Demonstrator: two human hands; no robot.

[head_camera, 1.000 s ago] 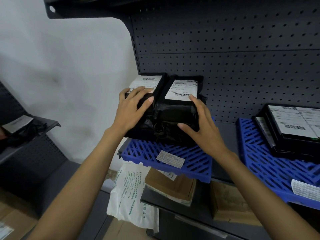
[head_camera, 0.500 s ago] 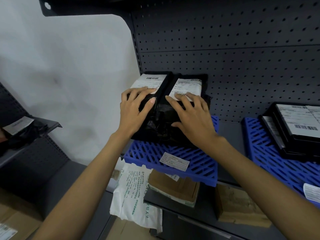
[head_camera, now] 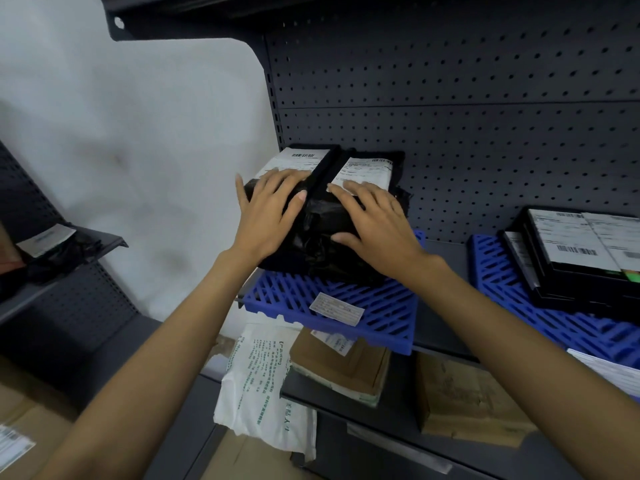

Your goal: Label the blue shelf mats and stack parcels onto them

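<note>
Left hand [head_camera: 268, 216] and right hand [head_camera: 375, 225] flat, fingers spread, palms down on two black parcels [head_camera: 322, 233] side by side under them, gripping nothing. Parcels sit on labelled blue mat [head_camera: 332, 306] below fingertips.

Your left hand [head_camera: 268, 216] and right hand [head_camera: 375, 230] lie flat, fingers spread, on two black parcels [head_camera: 322, 216] side by side. The parcels sit on a blue mat [head_camera: 381, 306] with a small label [head_camera: 336, 309] on its front. Another blue mat [head_camera: 568, 323] to the right holds more parcels [head_camera: 575, 258].
</note>
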